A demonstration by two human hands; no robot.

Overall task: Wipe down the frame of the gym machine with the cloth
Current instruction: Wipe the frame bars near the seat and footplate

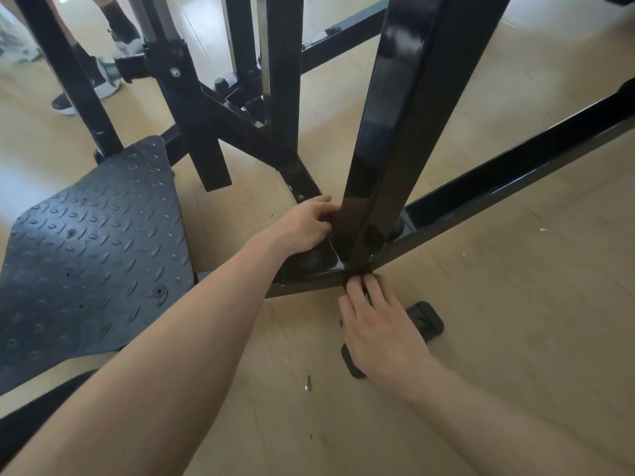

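Head view: left hand (302, 225) curled on a dark cloth (326, 223) against the upright post (381, 139) foot of the frame, right hand (378, 324) fingers flat on the base rail (481, 197) below; most tubing likely unwiped.

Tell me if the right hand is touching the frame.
Touching: the head view shows the right hand with fingertips pressed against the frame at its base joint.
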